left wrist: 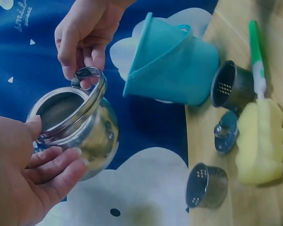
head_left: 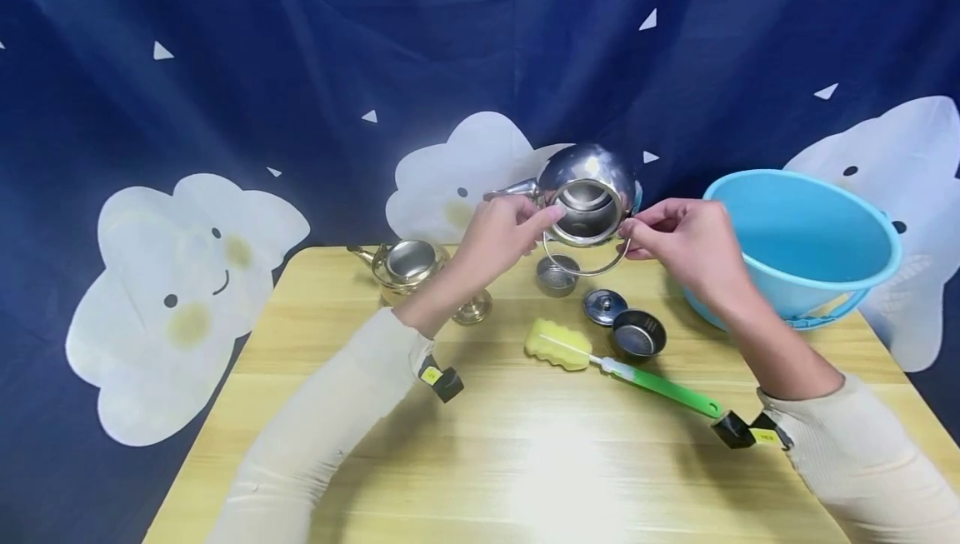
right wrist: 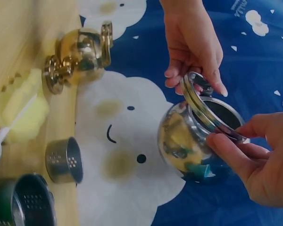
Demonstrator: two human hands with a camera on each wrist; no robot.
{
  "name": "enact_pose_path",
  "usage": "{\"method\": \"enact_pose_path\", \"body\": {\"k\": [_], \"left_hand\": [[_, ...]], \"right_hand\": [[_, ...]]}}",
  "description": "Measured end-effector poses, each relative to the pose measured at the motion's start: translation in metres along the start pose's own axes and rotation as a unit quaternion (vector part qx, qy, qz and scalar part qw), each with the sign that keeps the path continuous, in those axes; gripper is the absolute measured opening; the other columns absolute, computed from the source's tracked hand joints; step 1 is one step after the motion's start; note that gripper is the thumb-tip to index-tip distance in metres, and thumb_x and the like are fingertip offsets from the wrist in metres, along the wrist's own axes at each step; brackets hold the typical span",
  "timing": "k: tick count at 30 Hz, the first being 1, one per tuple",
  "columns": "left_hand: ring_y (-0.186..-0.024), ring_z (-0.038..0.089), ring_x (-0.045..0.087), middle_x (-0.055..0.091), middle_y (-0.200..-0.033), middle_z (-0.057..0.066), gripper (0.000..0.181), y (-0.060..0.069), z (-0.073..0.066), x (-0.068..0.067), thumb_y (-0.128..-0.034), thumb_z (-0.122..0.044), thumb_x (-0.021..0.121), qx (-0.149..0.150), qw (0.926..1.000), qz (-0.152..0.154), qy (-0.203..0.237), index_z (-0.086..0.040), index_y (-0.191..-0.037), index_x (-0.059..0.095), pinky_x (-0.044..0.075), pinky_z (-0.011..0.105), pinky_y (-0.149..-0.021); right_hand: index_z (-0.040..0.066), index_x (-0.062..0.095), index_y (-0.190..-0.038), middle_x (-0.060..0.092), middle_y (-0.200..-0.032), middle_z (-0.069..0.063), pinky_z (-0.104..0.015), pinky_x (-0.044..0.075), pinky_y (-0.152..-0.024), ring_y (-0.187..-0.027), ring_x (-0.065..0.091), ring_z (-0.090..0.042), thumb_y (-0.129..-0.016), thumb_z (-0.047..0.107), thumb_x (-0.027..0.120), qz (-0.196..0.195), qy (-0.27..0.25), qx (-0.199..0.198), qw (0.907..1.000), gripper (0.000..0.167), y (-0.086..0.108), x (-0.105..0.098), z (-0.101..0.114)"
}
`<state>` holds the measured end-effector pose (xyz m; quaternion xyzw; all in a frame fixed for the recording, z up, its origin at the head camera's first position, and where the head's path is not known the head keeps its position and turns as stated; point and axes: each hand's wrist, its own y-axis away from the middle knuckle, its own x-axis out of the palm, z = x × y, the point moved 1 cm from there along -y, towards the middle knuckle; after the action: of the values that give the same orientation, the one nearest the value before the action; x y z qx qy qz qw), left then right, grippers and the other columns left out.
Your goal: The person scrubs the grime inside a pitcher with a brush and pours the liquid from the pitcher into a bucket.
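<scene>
A shiny silver teapot (head_left: 588, 162) is held up above the back of the table, its lidless mouth facing the head camera. My left hand (head_left: 504, 232) grips it on the spout side, with the thumb at the rim and handle joint. On the opposite side, my right hand (head_left: 686, 240) pinches the hoop handle (head_left: 581, 272) near its other joint. The handle hangs below the mouth in the head view. Under the teapot stand one perforated metal strainer (head_left: 557, 276), a dark lid (head_left: 604, 306) and a second strainer (head_left: 640, 334).
A gold teapot (head_left: 405, 277) stands at the back left, partly behind the left forearm, with a gold round piece (head_left: 474, 307) beside it. A yellow sponge brush (head_left: 558, 346) with a green handle lies mid-table. The blue bucket (head_left: 795, 219) stands at the back right.
</scene>
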<state>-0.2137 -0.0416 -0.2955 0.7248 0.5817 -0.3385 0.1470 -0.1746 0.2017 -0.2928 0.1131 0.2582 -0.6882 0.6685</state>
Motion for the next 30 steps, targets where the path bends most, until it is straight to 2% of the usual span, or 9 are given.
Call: {"method": "enact_pose_path", "body": {"k": [3,6,11,16,22,27,30], "left_hand": [[-0.072,0.015,0.068,0.073,-0.086,0.008,0.042,0.009,0.007,-0.003,-0.1014,-0.053,0.059,-0.004,0.9999,0.006,-0.015,-0.012,-0.094,0.070,0.054,0.030,-0.061],[-0.074,0.016,0.067,0.072,-0.086,0.006,0.043,0.019,0.013,-0.007,-0.1019,-0.054,0.057,-0.011,0.9995,0.008,-0.027,-0.014,-0.094,0.069,0.054,0.031,-0.063],[-0.071,0.015,0.065,0.069,-0.080,0.001,0.044,0.035,0.027,-0.011,-0.1031,-0.056,0.053,-0.011,0.9975,0.018,-0.068,-0.016,-0.091,0.066,0.055,0.032,-0.068],[-0.065,0.016,0.059,0.064,-0.073,-0.002,0.046,0.049,0.041,-0.012,-0.1057,-0.054,0.048,-0.003,0.9914,0.027,-0.128,-0.017,-0.081,0.061,0.050,0.032,-0.069],[-0.056,0.016,0.050,0.056,-0.065,-0.001,0.049,0.065,0.055,-0.015,-0.1079,-0.048,0.045,-0.005,0.9876,0.028,-0.155,-0.016,-0.071,0.054,0.044,0.032,-0.058],[-0.056,0.016,0.044,0.050,-0.062,-0.001,0.049,0.076,0.067,-0.019,-0.1078,-0.046,0.045,-0.010,0.9862,0.030,-0.162,-0.017,-0.068,0.049,0.040,0.032,-0.058],[-0.056,0.015,0.041,0.047,-0.061,-0.001,0.048,0.084,0.073,-0.021,-0.1071,-0.045,0.047,-0.021,0.9867,0.033,-0.158,-0.017,-0.068,0.048,0.038,0.031,-0.057]], "right_hand": [[-0.002,0.076,-0.099,0.080,-0.082,0.000,-0.008,0.055,-0.072,-0.065,0.075,-0.004,-0.094,0.021,0.074,0.015,0.013,0.011,0.9997,0.024,0.003,0.009,0.000],[0.001,0.077,-0.096,0.080,-0.084,-0.006,-0.009,0.055,-0.072,-0.066,0.077,-0.008,-0.093,0.020,0.073,0.032,0.026,0.016,0.9990,0.020,0.006,0.018,0.000],[0.003,0.079,-0.092,0.079,-0.076,-0.008,-0.012,0.055,-0.067,-0.061,0.075,-0.007,-0.092,0.017,0.070,0.058,0.050,-0.005,0.9970,0.016,0.010,0.033,0.000],[0.005,0.078,-0.087,0.077,-0.073,-0.006,-0.017,0.056,-0.064,-0.061,0.074,-0.010,-0.091,0.016,0.065,0.086,0.063,-0.008,0.9942,0.017,0.012,0.050,-0.004],[0.004,0.076,-0.087,0.078,-0.074,-0.006,-0.029,0.062,-0.068,-0.066,0.077,-0.019,-0.089,0.019,0.065,0.136,0.025,0.037,0.9897,0.018,0.021,0.074,-0.008],[-0.002,0.072,-0.090,0.077,-0.076,-0.011,-0.039,0.065,-0.073,-0.073,0.079,-0.031,-0.088,0.013,0.065,0.165,-0.037,0.073,0.9829,0.017,0.027,0.092,-0.011],[-0.001,0.072,-0.088,0.078,-0.077,-0.012,-0.040,0.065,-0.077,-0.075,0.079,-0.033,-0.088,0.013,0.065,0.180,-0.051,0.085,0.9787,0.015,0.030,0.100,-0.012]]}}
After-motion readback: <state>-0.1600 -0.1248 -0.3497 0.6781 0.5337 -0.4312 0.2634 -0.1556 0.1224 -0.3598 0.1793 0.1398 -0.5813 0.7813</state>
